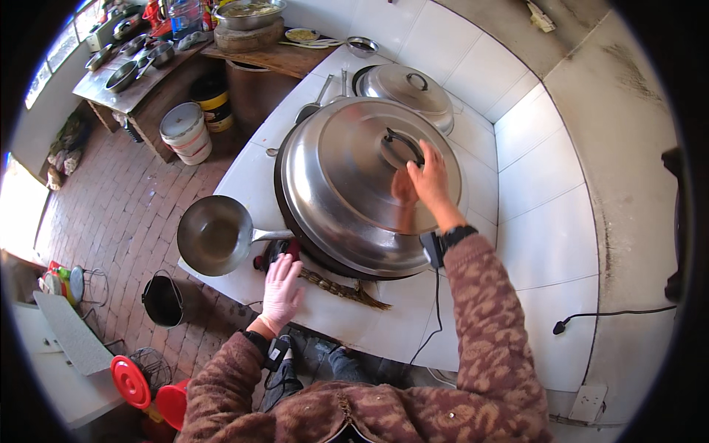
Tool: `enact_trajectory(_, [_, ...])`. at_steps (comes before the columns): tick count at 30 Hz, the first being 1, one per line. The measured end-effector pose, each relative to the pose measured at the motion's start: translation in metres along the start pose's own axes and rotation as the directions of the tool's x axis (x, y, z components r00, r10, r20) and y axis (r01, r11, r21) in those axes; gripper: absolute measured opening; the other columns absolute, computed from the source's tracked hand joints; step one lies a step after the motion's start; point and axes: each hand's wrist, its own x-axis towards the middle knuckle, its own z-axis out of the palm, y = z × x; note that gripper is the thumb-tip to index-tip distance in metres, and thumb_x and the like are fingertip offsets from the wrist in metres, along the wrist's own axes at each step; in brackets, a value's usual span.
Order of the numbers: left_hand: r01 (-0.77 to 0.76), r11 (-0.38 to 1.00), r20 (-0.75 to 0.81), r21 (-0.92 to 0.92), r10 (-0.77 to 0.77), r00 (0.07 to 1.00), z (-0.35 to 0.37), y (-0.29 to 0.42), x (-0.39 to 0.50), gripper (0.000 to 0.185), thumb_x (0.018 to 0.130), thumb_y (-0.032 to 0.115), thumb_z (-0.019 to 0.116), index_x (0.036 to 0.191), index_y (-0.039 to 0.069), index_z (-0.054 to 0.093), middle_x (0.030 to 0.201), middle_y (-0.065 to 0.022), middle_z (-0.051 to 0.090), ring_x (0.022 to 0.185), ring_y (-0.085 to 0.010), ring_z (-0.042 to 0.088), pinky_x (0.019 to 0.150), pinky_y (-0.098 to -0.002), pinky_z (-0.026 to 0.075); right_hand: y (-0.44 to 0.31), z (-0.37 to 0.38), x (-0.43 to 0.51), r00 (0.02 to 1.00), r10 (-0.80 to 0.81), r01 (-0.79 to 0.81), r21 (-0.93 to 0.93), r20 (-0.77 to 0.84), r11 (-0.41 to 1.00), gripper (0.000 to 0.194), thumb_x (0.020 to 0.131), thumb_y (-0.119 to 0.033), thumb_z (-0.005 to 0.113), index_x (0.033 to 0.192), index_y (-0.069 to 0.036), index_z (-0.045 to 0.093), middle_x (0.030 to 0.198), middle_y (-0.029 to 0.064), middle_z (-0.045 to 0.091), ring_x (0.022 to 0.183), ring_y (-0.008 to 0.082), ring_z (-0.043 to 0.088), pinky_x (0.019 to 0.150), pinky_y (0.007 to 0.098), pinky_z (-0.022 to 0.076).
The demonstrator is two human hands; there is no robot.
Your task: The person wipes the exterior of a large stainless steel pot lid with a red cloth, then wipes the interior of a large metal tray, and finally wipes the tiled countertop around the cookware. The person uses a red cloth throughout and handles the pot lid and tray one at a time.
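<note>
A large domed metal lid (343, 183) covers a dark-rimmed wok set into the white tiled stove. My right hand (429, 174), bare, is at the lid's black handle (403, 145), fingers apart; whether they touch it I cannot tell. The lid's surface mirrors the hand. My left hand (281, 290), in a thin pale glove, is spread at the stove's front, holding nothing, near the end of a straw brush (338, 288). Just beyond it, a metal wok (215, 235) with a long handle rests at the left edge, beside a dark and red object (274, 255) that is partly hidden.
A smaller lidded pot (407, 91) and a spatula (316, 105) are at the back. A black bucket (163, 302) and a white bucket (186, 133) stand on the brick floor. One cable (438, 310) hangs from my right wrist over the stove; another with a plug (560, 326) is by the wall.
</note>
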Motion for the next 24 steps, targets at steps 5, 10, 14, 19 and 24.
enact_trajectory(5, [-0.065,0.988,-0.029,-0.139,0.062,0.998,-0.012,0.039,0.078,0.066,0.078,0.008,0.067,0.140,-0.002,0.044,0.146,-0.0278,0.039,0.138,-0.0438,0.036,0.116,-0.0476,0.030,0.015,0.041,0.062,0.984,0.097,-0.123,0.180,0.149,0.976,0.057,0.083,-0.023,0.069,0.137,-0.010,0.052,0.119,0.0173,0.066,0.112,0.0345,0.062,0.095,0.0411,0.0490])
enact_trajectory(10, [0.186,0.961,-0.103,-0.206,-0.210,0.972,-0.007,0.034,0.129,0.066,0.087,0.014,0.064,0.146,0.001,0.037,0.150,-0.0275,0.035,0.140,-0.0421,0.034,0.117,-0.0429,0.029,-0.008,0.039,0.065,0.981,0.107,-0.135,0.169,0.164,0.976,0.031,0.082,-0.028,0.071,0.108,-0.011,0.073,0.103,0.0127,0.073,0.097,0.0286,0.070,0.086,0.0379,0.0533])
enact_trajectory(14, [0.200,0.928,-0.161,-0.314,-0.260,0.952,-0.013,0.032,0.132,0.068,0.089,0.013,0.061,0.150,0.000,0.033,0.154,-0.0265,0.030,0.144,-0.0401,0.029,0.119,-0.0409,0.024,-0.035,0.003,0.055,0.979,0.090,-0.114,0.127,0.181,0.985,0.034,0.083,-0.038,0.070,0.105,-0.012,0.075,0.097,0.0125,0.073,0.091,0.0310,0.070,0.082,0.0395,0.0542])
enact_trajectory(19, [0.107,0.852,-0.224,-0.512,-0.253,0.941,-0.022,0.068,0.150,0.060,0.090,0.008,0.058,0.145,-0.003,0.038,0.150,-0.0254,0.036,0.143,-0.0370,0.030,0.118,-0.0390,0.024,-0.065,-0.100,0.068,0.986,0.001,0.013,-0.081,0.166,0.997,0.030,0.084,-0.040,0.067,0.102,-0.018,0.076,0.094,0.0131,0.073,0.090,0.0327,0.069,0.079,0.0426,0.0535])
enact_trajectory(24, [-0.037,0.759,-0.162,-0.651,-0.091,0.983,-0.022,0.140,0.166,0.058,0.088,0.009,0.061,0.141,-0.002,0.043,0.146,-0.0237,0.043,0.138,-0.0370,0.039,0.116,-0.0387,0.030,-0.097,-0.225,0.070,0.955,-0.077,0.167,-0.301,0.288,0.939,0.034,0.083,-0.043,0.067,0.100,-0.015,0.076,0.095,0.0129,0.073,0.091,0.0339,0.068,0.080,0.0435,0.0534])
